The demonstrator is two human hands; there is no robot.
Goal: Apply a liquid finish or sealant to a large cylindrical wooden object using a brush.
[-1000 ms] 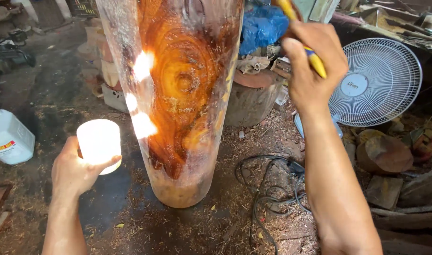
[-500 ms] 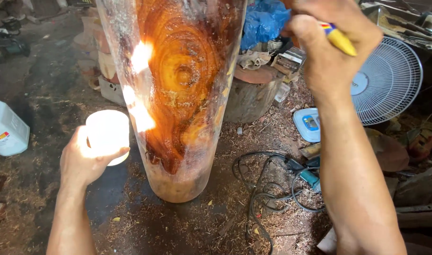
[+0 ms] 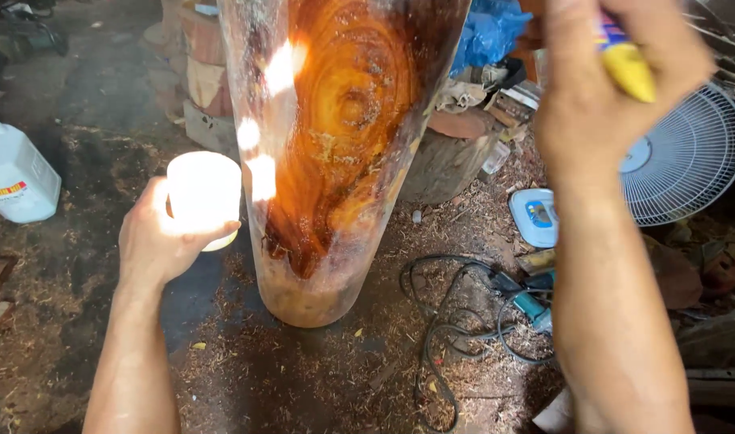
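Tall glossy wooden slab (image 3: 335, 153), orange-brown with a swirling grain figure, wet-looking and reflective; stands upright at centre frame, its rounded lower end resting on a sawdust-strewn floor (image 3: 303, 378). Left hand (image 3: 162, 241): fingers wrapped around a white cup (image 3: 204, 197), brightly lit, held just beside the slab's left edge, low down. Right hand (image 3: 608, 96): raised at upper right, fingers closed on a yellow handle (image 3: 628, 68) with a blue band; its working end lies out of frame, so the tool's kind cannot be told. Surroundings: white plastic jug (image 3: 14, 177) with red-and-yellow label, far left on the floor; white fan (image 3: 689, 161) with wire grille, right, behind the right forearm; small white-and-blue device (image 3: 534, 217) near the fan's base; black cable (image 3: 448, 321) coiled on the floor right of the slab, leading to a teal power tool (image 3: 532, 309); log stump (image 3: 448, 161) behind the slab; blue plastic sheet (image 3: 488, 32) at top; stacked wood blocks (image 3: 202, 88) at rear left.
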